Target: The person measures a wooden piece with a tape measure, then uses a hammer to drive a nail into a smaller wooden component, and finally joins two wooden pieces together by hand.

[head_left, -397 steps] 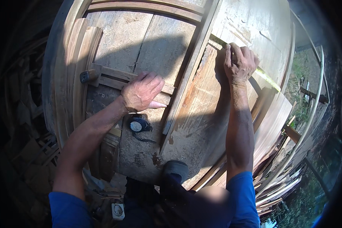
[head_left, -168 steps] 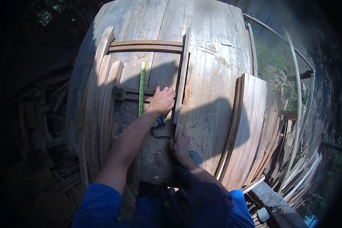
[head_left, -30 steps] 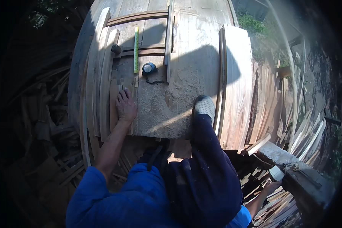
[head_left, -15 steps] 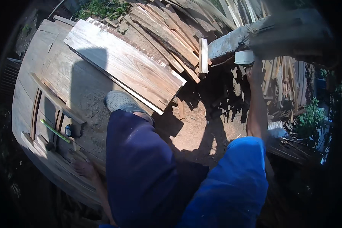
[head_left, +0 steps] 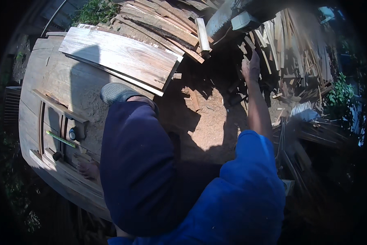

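Observation:
In the shadow at upper right, my right hand (head_left: 250,68) is raised with its fingers apart, before a pile of thin wood strips (head_left: 287,45). Nothing shows in it. A pale squared block (head_left: 243,21) stands just above, apart from the fingers. At lower left my left hand (head_left: 88,169) rests, fingers laid out, on the wooden rails (head_left: 71,169) of a frame on the worktop. Near it lie a yellow-green measuring strip (head_left: 61,139), a small dark and blue rounded tool (head_left: 72,133) and a small dark block (head_left: 57,155).
My foot in a grey perforated clog (head_left: 114,93) is up on the sawdust-covered wooden worktop (head_left: 83,87). A wide light board (head_left: 126,53) lies along its far edge. Rough slabs (head_left: 163,26) are heaped behind. Brown ground (head_left: 208,122) and loose scraps lie to the right.
My right hand has come away from the pale block and now sits below it, fingers raised. The view has shifted, so the worktop and board appear displaced. My left hand stays by the rails.

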Motion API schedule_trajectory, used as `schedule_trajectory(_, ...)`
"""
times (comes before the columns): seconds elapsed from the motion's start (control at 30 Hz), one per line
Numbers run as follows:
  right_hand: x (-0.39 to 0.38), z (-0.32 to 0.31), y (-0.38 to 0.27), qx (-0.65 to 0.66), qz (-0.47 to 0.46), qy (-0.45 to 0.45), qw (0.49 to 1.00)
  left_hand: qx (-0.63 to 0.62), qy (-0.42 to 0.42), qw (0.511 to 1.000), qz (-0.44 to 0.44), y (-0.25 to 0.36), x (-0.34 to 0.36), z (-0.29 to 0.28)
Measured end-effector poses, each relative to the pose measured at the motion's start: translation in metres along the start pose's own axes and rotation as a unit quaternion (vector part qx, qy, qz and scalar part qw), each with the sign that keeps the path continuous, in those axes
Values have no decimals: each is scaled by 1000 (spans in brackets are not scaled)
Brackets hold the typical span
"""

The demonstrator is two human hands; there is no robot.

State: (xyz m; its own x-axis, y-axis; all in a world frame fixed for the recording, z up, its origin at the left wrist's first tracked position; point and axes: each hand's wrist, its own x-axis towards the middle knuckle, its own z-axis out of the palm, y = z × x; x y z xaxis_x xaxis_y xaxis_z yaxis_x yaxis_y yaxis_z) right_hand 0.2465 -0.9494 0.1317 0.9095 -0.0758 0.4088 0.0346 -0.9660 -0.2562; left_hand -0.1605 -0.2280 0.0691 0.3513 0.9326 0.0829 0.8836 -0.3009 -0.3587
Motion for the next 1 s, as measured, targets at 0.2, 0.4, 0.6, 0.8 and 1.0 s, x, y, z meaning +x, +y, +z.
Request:
schedule_trajectory(0.2,-357,-81,7,-51,-64,-795,601,-49,0,999,-14,9,-4,0)
schedule_trajectory(0.4,-420,-185,112,-103,67,-701,703,-30,-15,999,-29,3,12,20)
schedule_trajectory(0.6,-333,-165,124,-21,179,-416,891,-64,65,996,-20,-30,7,23)
schedule_trajectory(0.8,-381,-108,130,160,-19,-521,838,-146,119,981,42,-44,-76,1)
schedule_trajectory(1.0,-561,-239,292,289,245,-437,816,-152,-33,962,225,-23,-407,34)
